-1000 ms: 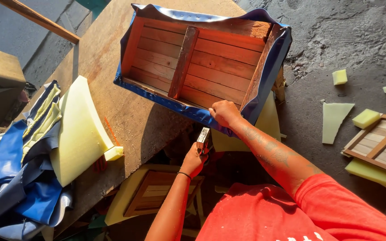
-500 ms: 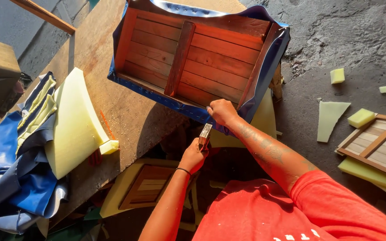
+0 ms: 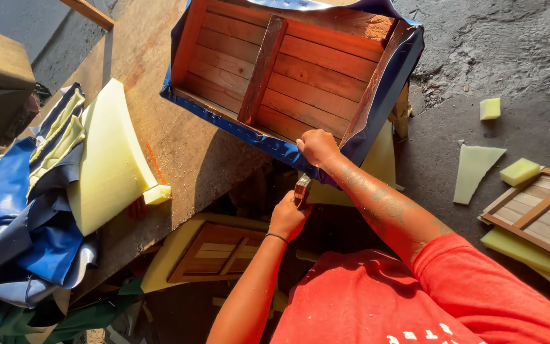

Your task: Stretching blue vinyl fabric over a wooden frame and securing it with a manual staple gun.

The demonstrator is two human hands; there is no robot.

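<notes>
The wooden seat frame lies on the far end of the bench, with its near edge over the bench edge. A vinyl cover is wrapped around its sides. The right hand rests on the near edge of the frame, and the left hand is just below it, holding a small tool. On the left side of the bench lies a foam piece, and left of it a pile of vinyl sheets. Under the bench edge lies another frame with foam. On the floor at the right are foam scraps and one more slatted frame.
</notes>
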